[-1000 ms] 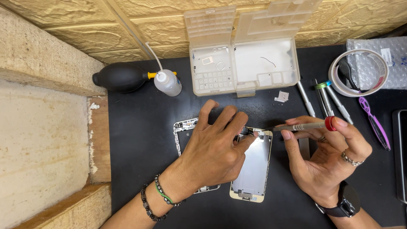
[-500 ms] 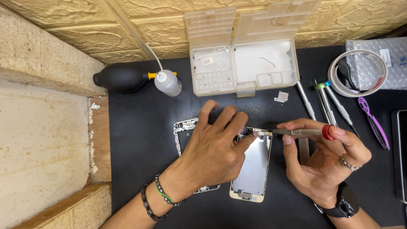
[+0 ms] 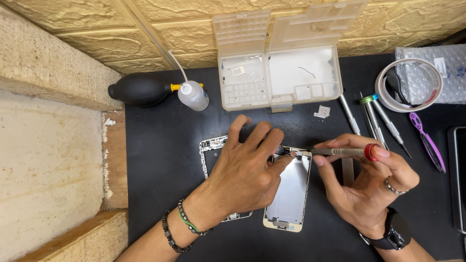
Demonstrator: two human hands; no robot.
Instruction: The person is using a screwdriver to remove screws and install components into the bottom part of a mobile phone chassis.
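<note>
Head view: bubble-wrap package [image 3: 449, 73] lying far right on table; we're pressing left hand [image 3: 245, 170] flat, fingers apart, on silver phone [image 3: 289, 194]; right hand [image 3: 364, 179] fingers clamping screwdriver [image 3: 340, 152].

An opened phone frame [image 3: 212, 148] lies flat; its gold-edged screen panel [image 3: 290, 194] rests beside it, face down. A slim grey screwdriver [image 3: 342, 152] with a red cap lies level, tip at the panel's top edge

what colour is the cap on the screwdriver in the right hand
Red: the cap on the screwdriver in the right hand, clearest in the head view.
</note>
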